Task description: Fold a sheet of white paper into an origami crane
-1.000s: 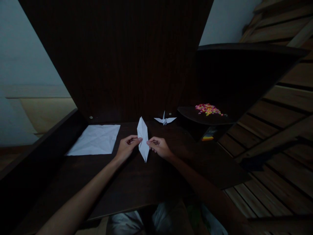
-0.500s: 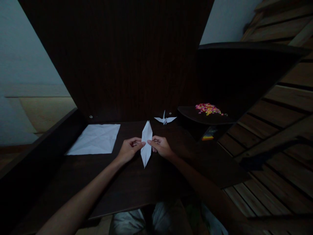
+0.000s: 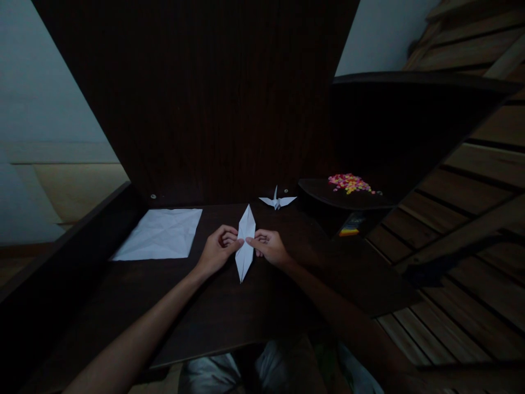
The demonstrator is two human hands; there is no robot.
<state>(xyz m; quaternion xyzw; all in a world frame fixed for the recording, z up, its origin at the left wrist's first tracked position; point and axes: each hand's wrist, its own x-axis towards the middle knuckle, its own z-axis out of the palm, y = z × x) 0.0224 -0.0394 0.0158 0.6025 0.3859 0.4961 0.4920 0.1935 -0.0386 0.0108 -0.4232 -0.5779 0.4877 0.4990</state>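
A white folded paper (image 3: pixel 246 221), long and diamond-shaped with a point at each end, stands lengthwise before me above the dark desk. My left hand (image 3: pixel 219 247) pinches its left edge at mid-length, thumb on the front face and fingers curled behind. On the opposite edge my right hand (image 3: pixel 270 246) grips it the same way, the two thumb tips close together near the centre. Behind it, by the back panel, sits a finished paper crane (image 3: pixel 277 200) with wings spread. To the left lies a creased white sheet (image 3: pixel 159 234), flat on the desk.
A small corner shelf (image 3: pixel 320 191) at the right bears a heap of pink, red and yellow bits (image 3: pixel 350 183). Under it a yellow-edged object (image 3: pixel 348 232) shows. A raised side board (image 3: pixel 74 235) borders the desk (image 3: pixel 205 323) on the left; wooden slats (image 3: pixel 463 219) stand at the right.
Both hands keep their hold on the folded paper. Its top now shows a single point where two tips showed before, and its lower tip has shifted slightly left.
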